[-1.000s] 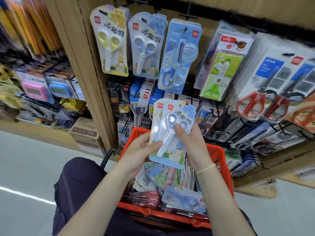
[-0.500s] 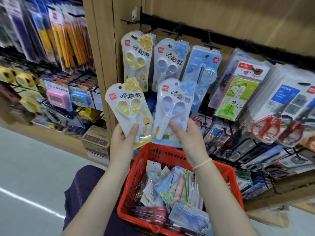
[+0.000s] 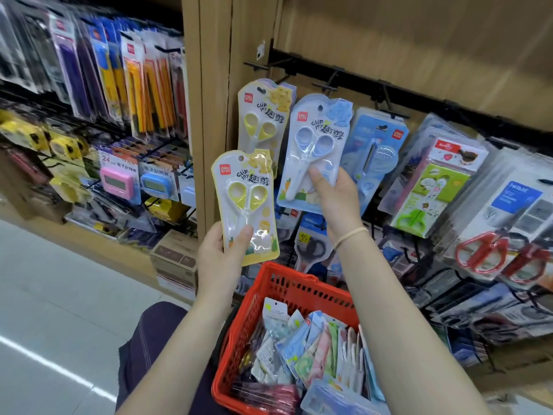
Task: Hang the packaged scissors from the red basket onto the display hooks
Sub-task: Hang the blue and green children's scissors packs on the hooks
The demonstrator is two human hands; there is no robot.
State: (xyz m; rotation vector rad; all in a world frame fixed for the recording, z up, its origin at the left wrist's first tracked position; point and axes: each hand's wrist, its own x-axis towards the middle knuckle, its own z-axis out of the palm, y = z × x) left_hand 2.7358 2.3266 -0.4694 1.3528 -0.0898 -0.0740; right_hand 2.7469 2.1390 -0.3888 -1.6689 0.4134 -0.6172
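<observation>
My left hand (image 3: pixel 220 256) pinches the bottom of a yellow scissors pack (image 3: pixel 245 202), held upright below the hanging yellow packs (image 3: pixel 264 115). My right hand (image 3: pixel 333 196) grips the lower part of a blue scissors pack (image 3: pixel 312 148), raised against the display with its hang hole near a black hook (image 3: pixel 324 85); I cannot tell whether the hook is through it. The red basket (image 3: pixel 287 287) sits on my lap below, filled with several more packaged scissors (image 3: pixel 308 348).
A black hook rail (image 3: pixel 389 88) runs across the wooden back panel. More scissors packs hang to the right: light blue (image 3: pixel 375 151), green (image 3: pixel 434 187), red-handled (image 3: pixel 484 253). A wooden post (image 3: pixel 212 85) divides off pens and timers on the left. Cardboard boxes (image 3: pixel 176 262) stand on the floor.
Both hands have risen toward the hooks. The right hand carried the blue pack up and right in front of the hanging blue packs; the yellow pack rose slightly in the left.
</observation>
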